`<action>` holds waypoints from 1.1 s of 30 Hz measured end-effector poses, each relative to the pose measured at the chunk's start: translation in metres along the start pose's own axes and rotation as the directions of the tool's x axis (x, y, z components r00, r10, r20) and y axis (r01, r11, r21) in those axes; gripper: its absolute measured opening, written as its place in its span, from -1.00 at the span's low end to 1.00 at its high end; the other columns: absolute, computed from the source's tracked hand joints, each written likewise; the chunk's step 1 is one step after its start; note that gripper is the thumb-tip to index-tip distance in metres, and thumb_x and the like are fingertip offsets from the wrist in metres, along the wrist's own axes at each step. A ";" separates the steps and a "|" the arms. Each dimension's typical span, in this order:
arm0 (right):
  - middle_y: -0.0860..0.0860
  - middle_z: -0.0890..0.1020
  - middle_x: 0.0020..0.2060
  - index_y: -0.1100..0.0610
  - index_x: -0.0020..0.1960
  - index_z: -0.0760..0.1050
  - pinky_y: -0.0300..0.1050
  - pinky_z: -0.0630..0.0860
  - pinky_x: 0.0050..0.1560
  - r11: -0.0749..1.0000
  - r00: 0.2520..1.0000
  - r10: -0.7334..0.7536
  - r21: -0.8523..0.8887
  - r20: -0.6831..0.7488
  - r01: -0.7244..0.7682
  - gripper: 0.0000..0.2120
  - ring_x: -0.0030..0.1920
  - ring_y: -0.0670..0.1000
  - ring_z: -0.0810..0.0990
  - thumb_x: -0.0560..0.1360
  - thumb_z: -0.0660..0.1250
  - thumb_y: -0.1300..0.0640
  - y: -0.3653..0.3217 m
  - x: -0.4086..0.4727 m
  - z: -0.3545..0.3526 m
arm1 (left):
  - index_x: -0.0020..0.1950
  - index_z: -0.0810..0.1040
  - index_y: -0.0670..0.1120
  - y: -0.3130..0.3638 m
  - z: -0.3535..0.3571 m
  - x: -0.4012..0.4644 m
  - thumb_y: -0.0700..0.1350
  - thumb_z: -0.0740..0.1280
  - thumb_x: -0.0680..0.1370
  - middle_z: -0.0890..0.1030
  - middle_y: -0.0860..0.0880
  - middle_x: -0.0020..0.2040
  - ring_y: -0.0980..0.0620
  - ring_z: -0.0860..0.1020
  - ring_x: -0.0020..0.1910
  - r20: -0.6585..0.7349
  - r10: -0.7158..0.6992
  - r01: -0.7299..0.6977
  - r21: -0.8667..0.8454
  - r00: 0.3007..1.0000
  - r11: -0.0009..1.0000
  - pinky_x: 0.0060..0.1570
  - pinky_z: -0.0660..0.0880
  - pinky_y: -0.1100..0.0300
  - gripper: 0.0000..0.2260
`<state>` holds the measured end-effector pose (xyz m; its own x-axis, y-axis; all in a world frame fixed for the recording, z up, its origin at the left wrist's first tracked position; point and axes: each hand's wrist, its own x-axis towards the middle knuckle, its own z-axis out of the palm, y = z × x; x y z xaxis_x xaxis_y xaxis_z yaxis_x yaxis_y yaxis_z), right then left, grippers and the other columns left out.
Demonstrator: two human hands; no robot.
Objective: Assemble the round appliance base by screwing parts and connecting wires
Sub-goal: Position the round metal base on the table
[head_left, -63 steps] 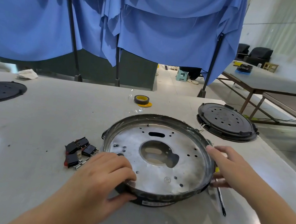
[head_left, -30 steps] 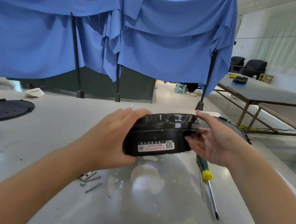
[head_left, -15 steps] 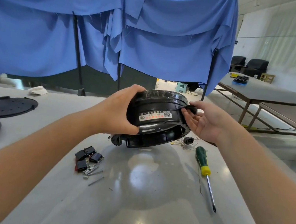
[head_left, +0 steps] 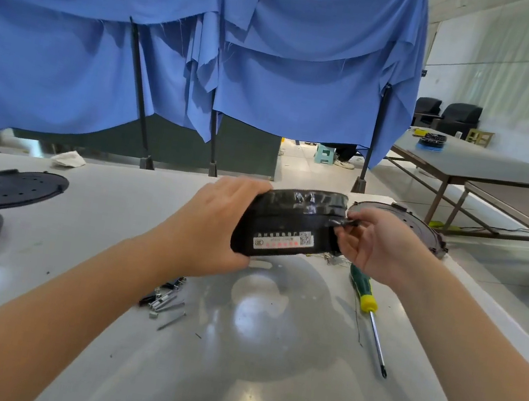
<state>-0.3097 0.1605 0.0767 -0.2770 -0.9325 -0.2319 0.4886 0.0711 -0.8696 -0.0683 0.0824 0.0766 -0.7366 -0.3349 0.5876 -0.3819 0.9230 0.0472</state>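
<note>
A: What has changed?

B: The round appliance base [head_left: 286, 226], flat on the worktop [head_left: 115, 211] two seconds ago, is now held up on edge, label toward the camera. The left hand [head_left: 217, 224] grips its left side; the right hand [head_left: 377, 246] has its fingers [head_left: 342, 238] pinching a small part at its right edge. Likely inspection or wiring.

A: Room to move?

B: Below the left fingers lie loose screws [head_left: 164, 300]; below the right fingers, a screwdriver [head_left: 368, 312]. Beyond the right fingers sits a black disc [head_left: 424, 231] near the worktop's far edge.
</note>
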 end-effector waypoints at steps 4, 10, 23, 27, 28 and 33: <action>0.16 0.52 -0.15 0.18 0.33 0.38 -0.25 0.57 -0.41 0.998 0.997 -0.051 0.034 0.057 0.049 -0.65 -0.41 -0.04 0.57 0.56 0.09 0.29 0.018 -0.005 -0.015 | 0.29 0.37 -0.11 0.014 0.012 -0.015 -0.02 0.47 0.30 0.51 -0.06 0.05 0.06 0.37 -0.06 -0.050 0.082 -0.074 0.148 0.995 0.986 -0.02 0.40 0.13 -0.39; 0.13 0.58 -0.26 0.12 0.46 0.27 -0.20 0.56 -0.45 0.990 0.988 -0.140 -0.023 0.064 0.142 -0.49 -0.40 0.01 0.54 0.54 0.03 0.38 0.042 -0.013 -0.033 | 0.26 0.35 -0.11 0.029 0.038 -0.045 -0.11 0.42 0.34 0.50 -0.04 -0.02 0.02 0.40 -0.12 -0.137 0.167 -0.136 0.210 0.976 0.968 -0.10 0.38 0.17 -0.47; 0.06 0.58 -0.20 -0.03 0.41 0.36 -0.16 0.58 -0.33 0.978 0.974 -0.144 -0.126 0.175 0.167 -0.44 -0.37 -0.04 0.56 0.56 0.00 0.42 0.062 -0.017 -0.048 | 0.23 0.37 -0.12 0.023 0.062 -0.065 -0.09 0.51 0.34 0.49 -0.05 -0.11 -0.05 0.41 -0.22 -0.114 0.229 -0.187 0.293 0.967 0.938 -0.22 0.43 0.07 -0.47; 0.06 0.61 -0.25 -0.02 0.35 0.41 -0.16 0.59 -0.34 0.981 0.981 -0.097 -0.150 0.170 0.123 -0.48 -0.36 -0.02 0.60 0.57 0.00 0.43 0.062 -0.018 -0.052 | 0.25 0.35 -0.12 0.024 0.061 -0.066 0.05 0.55 0.33 0.51 -0.05 -0.10 -0.06 0.45 -0.22 -0.067 0.245 -0.217 0.289 0.967 0.933 -0.27 0.47 0.05 -0.38; 0.06 0.62 -0.27 -0.02 0.34 0.42 -0.16 0.59 -0.34 0.981 0.984 -0.088 -0.158 0.158 0.113 -0.49 -0.37 -0.02 0.61 0.57 0.00 0.42 0.062 -0.018 -0.053 | 0.26 0.35 -0.12 0.024 0.060 -0.066 0.09 0.58 0.30 0.51 -0.05 -0.09 -0.06 0.47 -0.21 -0.047 0.242 -0.219 0.288 0.969 0.932 -0.26 0.48 0.04 -0.32; 0.20 0.62 -0.11 -0.01 0.37 0.35 -0.07 0.63 -0.36 0.953 0.999 -0.051 -0.300 0.003 0.049 -0.54 -0.33 0.07 0.64 0.58 0.07 0.39 0.063 -0.021 -0.052 | 0.21 0.40 -0.08 0.031 0.056 -0.074 0.23 0.48 0.36 0.51 0.00 -0.08 -0.02 0.47 -0.20 0.015 0.214 -0.211 0.249 0.977 0.945 -0.22 0.48 0.09 -0.41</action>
<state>-0.3165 0.2028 0.0044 -0.2993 -0.9358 -0.1863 0.2034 0.1282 -0.9707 -0.0572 0.1251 -0.0108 -0.8096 -0.1321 0.5719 -0.3446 0.8957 -0.2810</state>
